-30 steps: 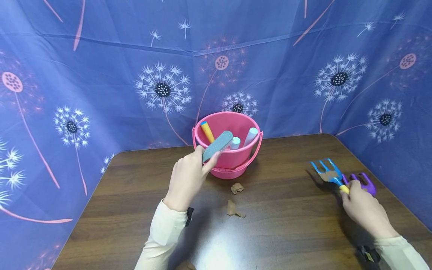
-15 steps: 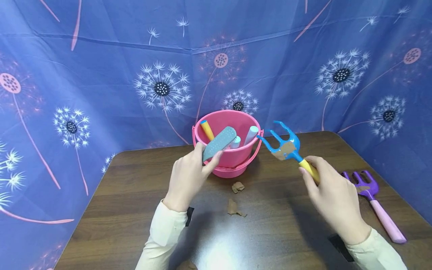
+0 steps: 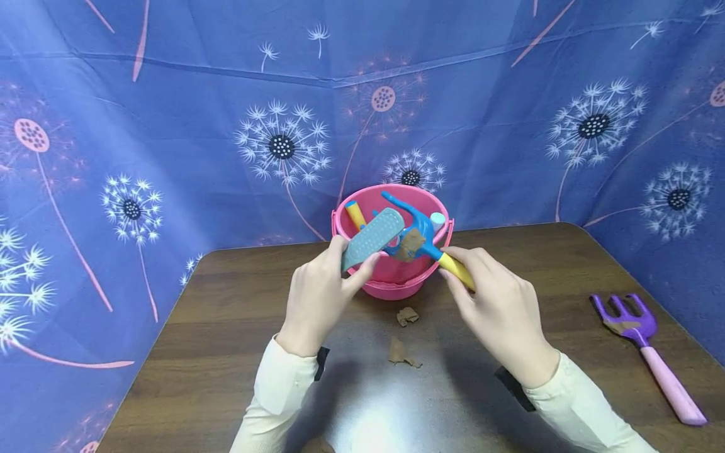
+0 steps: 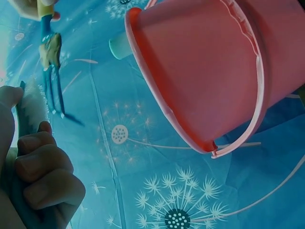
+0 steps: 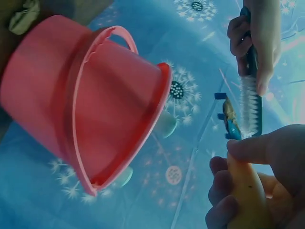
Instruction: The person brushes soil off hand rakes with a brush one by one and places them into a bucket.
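Observation:
My left hand (image 3: 317,296) grips a teal scrub brush (image 3: 376,234) over the front of the pink bucket (image 3: 404,272). White bristles (image 5: 249,102) show in the right wrist view. My right hand (image 3: 504,302) holds a blue toy garden fork (image 3: 421,223) by its yellow handle (image 3: 457,270), thumb along it. A brown patch (image 3: 410,244) sticks to the fork's head. Fork and bristles are side by side above the bucket's level; I cannot tell whether they touch. Inside the bucket stand a yellow handle (image 3: 355,214) and a pale teal-ended handle (image 3: 437,220); their lower parts are hidden.
At the right of the wooden table (image 3: 226,327) lies a purple toy fork (image 3: 634,324) with a pink handle and a brown smear. Two brown scraps, one crumpled (image 3: 407,316) and one flat (image 3: 401,352), lie before the bucket. A blue dandelion-patterned cloth (image 3: 215,113) hangs behind.
My right hand has lifted the blue fork from beside the purple one and carried it left to the brush. The left hand has stayed over the bucket, holding the brush.

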Tool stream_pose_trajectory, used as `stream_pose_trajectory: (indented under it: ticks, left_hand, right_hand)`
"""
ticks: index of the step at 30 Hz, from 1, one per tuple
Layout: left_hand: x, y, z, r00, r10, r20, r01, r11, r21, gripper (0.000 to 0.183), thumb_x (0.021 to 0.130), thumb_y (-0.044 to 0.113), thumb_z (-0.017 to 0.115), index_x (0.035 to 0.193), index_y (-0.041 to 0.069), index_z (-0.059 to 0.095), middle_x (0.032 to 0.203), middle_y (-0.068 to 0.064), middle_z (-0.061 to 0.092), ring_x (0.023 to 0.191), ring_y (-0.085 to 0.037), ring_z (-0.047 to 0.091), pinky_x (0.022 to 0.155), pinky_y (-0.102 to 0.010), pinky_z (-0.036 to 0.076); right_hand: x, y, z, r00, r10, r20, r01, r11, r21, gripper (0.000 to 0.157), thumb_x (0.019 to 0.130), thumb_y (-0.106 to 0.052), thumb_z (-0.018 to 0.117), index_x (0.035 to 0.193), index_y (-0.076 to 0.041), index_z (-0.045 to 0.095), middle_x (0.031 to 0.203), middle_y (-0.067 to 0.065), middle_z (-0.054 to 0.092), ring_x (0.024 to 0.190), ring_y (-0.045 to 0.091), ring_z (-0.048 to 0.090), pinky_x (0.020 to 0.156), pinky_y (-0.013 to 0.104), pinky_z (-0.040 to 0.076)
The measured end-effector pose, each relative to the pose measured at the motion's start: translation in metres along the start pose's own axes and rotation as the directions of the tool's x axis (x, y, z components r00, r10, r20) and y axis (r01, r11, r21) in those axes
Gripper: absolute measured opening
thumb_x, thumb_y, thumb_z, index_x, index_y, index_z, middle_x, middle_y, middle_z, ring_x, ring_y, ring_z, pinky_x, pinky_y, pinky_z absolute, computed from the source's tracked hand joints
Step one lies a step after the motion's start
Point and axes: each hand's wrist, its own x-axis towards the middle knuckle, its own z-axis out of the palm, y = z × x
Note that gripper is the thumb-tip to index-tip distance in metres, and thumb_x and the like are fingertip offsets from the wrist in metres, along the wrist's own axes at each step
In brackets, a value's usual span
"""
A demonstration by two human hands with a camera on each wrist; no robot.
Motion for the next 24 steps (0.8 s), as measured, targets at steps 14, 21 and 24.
stream_pose_trajectory:
  ticks: [14,21,24]
  left_hand:
    - [0.0007,-0.0050,0.0001,0.993,0.113,0.016,-0.114,0.992,0.062,0.041,0.083,0.047,0.081,0.089,0.013,0.059,0.055,0.007,0.039,0.047,-0.006,0.034,0.045,-0.024,0.026]
    - [0.0022,-0.0085,-0.0038,0.997,0.054,-0.051,-0.051,0.997,0.054,0.041,0.082,0.045,0.082,0.086,0.012,0.057,0.055,0.005,0.039,0.047,-0.008,0.034,0.045,-0.025,0.025]
    - [0.0025,-0.0079,-0.0038,0.997,0.047,-0.055,-0.044,0.997,0.066,0.042,0.084,0.047,0.080,0.087,0.013,0.057,0.055,0.005,0.040,0.046,-0.008,0.035,0.044,-0.025,0.025]
  right_hand:
    - [0.0053,-0.0007,0.0107,0.999,-0.028,-0.028,0.029,0.998,0.047,0.034,0.082,-0.012,0.080,0.115,-0.013,0.072,0.090,-0.001,0.071,0.063,0.014,0.060,0.047,0.037,0.043]
    - [0.0040,0.0008,0.0106,0.999,-0.038,-0.009,0.039,0.998,0.045,0.035,0.082,-0.011,0.080,0.116,-0.013,0.071,0.089,-0.001,0.070,0.063,0.012,0.058,0.047,0.035,0.042]
    - [0.0049,-0.0003,0.0108,0.998,-0.056,-0.013,0.056,0.997,0.058,0.036,0.081,-0.011,0.081,0.116,-0.014,0.072,0.088,-0.002,0.070,0.062,0.011,0.057,0.046,0.034,0.042]
